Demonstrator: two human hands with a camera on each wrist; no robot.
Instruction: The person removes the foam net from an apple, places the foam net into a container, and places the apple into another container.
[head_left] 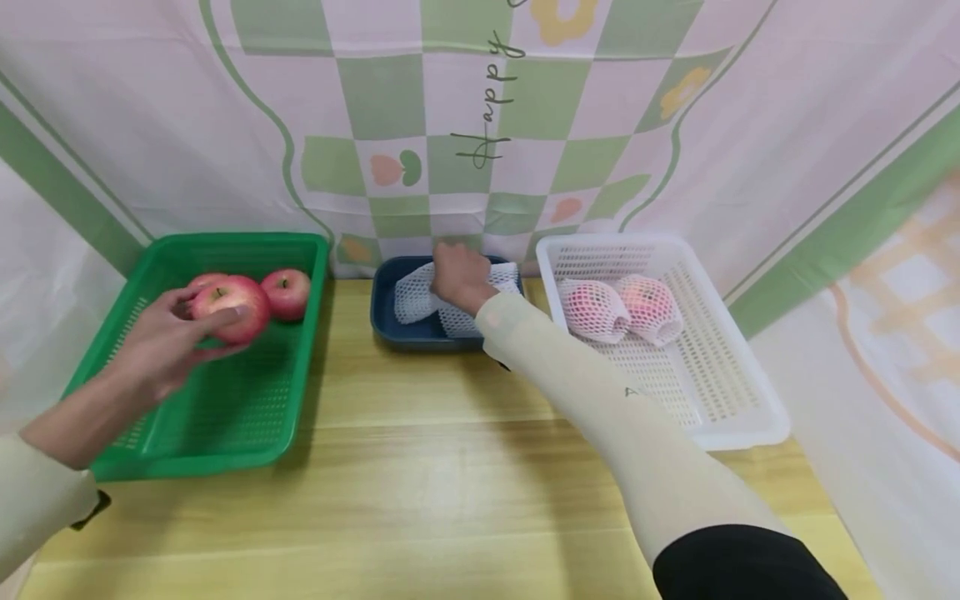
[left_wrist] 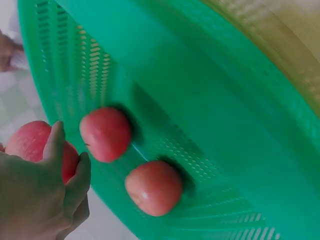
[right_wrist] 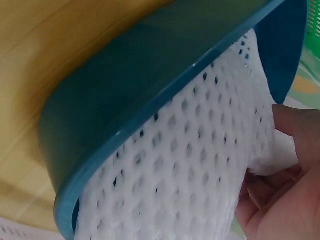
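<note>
My left hand (head_left: 157,342) grips a red apple (head_left: 238,307) above the green basket (head_left: 303,400). Two more apples lie in that basket, plain to see in the left wrist view: one apple (left_wrist: 106,134) next to another apple (left_wrist: 154,188). At the dark blue box (head_left: 416,342), my right hand (head_left: 461,275) reaches in over white foam fruit nets (head_left: 414,293). Its thumb and fingers pinch the edge of a foam net (right_wrist: 185,155) in the right wrist view. That net is flat and has nothing inside.
To the right stands a white basket (head_left: 750,437) with two net-wrapped apples (head_left: 649,308) near its back left. All three containers sit on a wooden table (head_left: 450,483). Behind them hangs a checked green and white cloth (head_left: 390,100).
</note>
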